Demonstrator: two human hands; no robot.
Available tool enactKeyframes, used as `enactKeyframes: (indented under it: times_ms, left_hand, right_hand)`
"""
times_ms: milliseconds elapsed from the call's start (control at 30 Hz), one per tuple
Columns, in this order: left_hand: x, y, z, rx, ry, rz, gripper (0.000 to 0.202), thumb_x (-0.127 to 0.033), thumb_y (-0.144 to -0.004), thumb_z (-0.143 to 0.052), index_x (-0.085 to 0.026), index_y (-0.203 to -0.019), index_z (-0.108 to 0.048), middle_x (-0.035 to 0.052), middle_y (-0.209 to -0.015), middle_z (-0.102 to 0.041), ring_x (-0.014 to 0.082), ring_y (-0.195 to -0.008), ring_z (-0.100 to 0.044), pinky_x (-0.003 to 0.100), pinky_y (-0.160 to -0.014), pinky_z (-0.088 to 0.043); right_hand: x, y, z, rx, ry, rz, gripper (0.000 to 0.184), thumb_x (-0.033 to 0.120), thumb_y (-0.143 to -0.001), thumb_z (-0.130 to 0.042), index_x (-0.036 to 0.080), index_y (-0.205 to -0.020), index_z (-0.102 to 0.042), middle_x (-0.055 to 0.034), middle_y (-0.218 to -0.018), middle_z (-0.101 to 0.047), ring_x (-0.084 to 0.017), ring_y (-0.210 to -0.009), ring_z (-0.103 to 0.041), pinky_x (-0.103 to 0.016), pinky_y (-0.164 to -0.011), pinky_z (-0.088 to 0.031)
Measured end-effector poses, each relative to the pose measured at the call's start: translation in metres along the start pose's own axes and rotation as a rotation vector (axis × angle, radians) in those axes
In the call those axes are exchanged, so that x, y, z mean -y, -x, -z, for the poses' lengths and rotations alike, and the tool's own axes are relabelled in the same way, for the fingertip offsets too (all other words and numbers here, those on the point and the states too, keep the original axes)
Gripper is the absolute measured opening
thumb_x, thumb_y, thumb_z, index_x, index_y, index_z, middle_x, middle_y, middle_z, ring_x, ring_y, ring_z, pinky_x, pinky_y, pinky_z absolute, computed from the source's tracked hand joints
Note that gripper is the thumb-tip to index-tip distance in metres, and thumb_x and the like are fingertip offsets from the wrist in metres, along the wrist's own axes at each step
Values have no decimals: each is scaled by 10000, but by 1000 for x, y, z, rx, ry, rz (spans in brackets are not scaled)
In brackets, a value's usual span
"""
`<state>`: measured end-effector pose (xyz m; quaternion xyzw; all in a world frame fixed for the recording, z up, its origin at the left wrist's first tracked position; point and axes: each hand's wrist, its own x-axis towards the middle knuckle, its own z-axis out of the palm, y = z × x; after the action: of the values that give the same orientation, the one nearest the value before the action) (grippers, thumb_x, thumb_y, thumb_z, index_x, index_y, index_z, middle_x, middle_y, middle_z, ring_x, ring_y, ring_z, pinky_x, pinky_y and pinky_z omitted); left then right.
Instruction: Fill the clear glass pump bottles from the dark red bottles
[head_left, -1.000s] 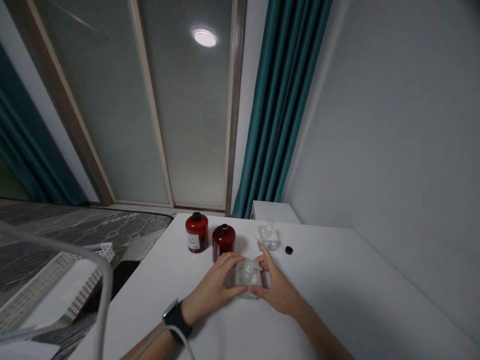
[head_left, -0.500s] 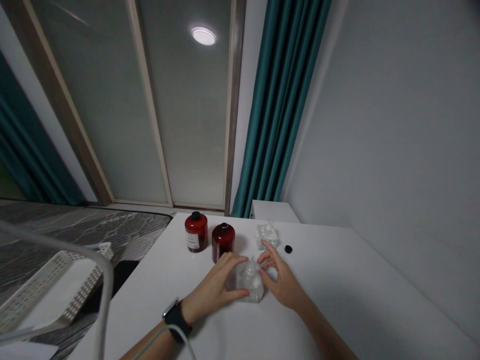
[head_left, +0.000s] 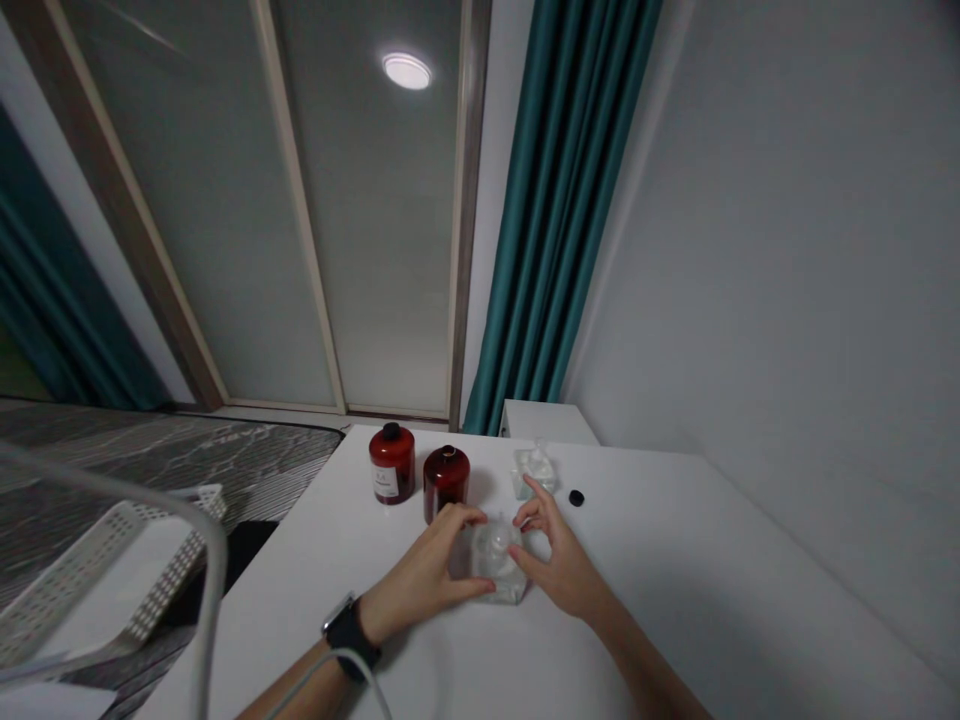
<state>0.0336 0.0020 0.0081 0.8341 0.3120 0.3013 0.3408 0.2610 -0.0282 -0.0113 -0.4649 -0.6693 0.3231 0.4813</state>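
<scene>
A square clear glass bottle [head_left: 504,582] with a rounded top stands on the white table in front of me. My left hand [head_left: 431,570], with a dark watch on its wrist, is around the bottle's left side, thumb at the near edge and fingers at the far one. At the bottle's rounded top [head_left: 499,539], the thumb and curled fingers of my right hand [head_left: 551,560] close in from the right, its index finger raised. Exact contact there is hard to see. Behind stands a second clear glass bottle [head_left: 534,468], partly covered by that index finger.
Left of the second glass bottle stand an uncapped dark red bottle [head_left: 446,480] and a black-capped red bottle [head_left: 392,465] with a white label. A black cap [head_left: 576,498] lies on the white table [head_left: 315,570]. A white perforated basket [head_left: 161,590] and pale cable [head_left: 214,600] are at left.
My right thumb has shifted slightly left over the bottle's top, and my right fingers have moved a little. My left hand has edged slightly left, still around the bottle.
</scene>
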Motion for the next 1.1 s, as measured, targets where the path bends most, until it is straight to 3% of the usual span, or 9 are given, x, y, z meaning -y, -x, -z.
enactKeyframes:
  times_ms: [200,300,433,667,833,967,1100]
  left_hand:
    - [1,1,5,13,-105,-148,642,-212,-788,-757,-220,-1335,-421,122,-1330,-527,294,-1245,-520,467,-1074,-437]
    - [4,1,4,-9,-130,-152,719,-214,-779,-774,-227,-1381,-382,124,-1332,-532,297,-1239,-529,471,-1066,-451]
    - [4,1,4,-7,-140,-175,748,-205,-785,-780,-248,-1403,-362,117,-1343,-515,293,-1258,-515,469,-1069,-450]
    - [-2,2,6,5,-143,-246,595,-211,-836,-727,-270,-1353,-438,94,-1294,-504,259,-1192,-541,421,-1022,-487]
    - [-1,1,5,-1,-172,-257,547,-231,-848,-721,-266,-1334,-474,95,-1274,-507,258,-1175,-549,408,-1002,-500]
    - [-2,1,6,3,-187,-247,522,-228,-846,-723,-258,-1315,-493,100,-1267,-507,259,-1173,-549,408,-1001,-501]
    - [-5,1,6,0,-176,-236,526,-218,-842,-724,-257,-1313,-495,98,-1265,-513,256,-1173,-551,407,-1006,-501]
  right_hand:
    - [3,1,0,-24,-38,75,639,140,-878,-477,276,-1476,-299,1,-893,-558,-190,-909,-597,-456,-1023,-412]
    - [6,3,-6,3,-94,98,630,138,-893,-442,292,-1483,-283,2,-891,-567,-197,-973,-608,-471,-1064,-382]
    - [6,5,-11,17,-89,75,655,168,-887,-510,295,-1488,-283,-23,-1009,-571,-211,-1085,-585,-461,-1099,-352]
    - [12,6,-21,52,-81,-22,753,161,-821,-585,271,-1493,-264,-46,-1134,-585,-220,-1118,-571,-440,-1088,-357]
    - [9,3,-20,29,-72,-55,728,185,-811,-618,261,-1472,-322,-27,-1067,-546,-212,-1075,-569,-428,-1072,-376]
    - [4,4,-12,40,-87,-6,754,173,-837,-609,270,-1503,-268,-15,-1021,-555,-199,-1085,-571,-429,-1107,-346]
    - [8,6,-12,62,-117,-4,785,156,-839,-590,271,-1516,-209,-44,-1101,-595,-212,-1149,-562,-455,-1125,-319]
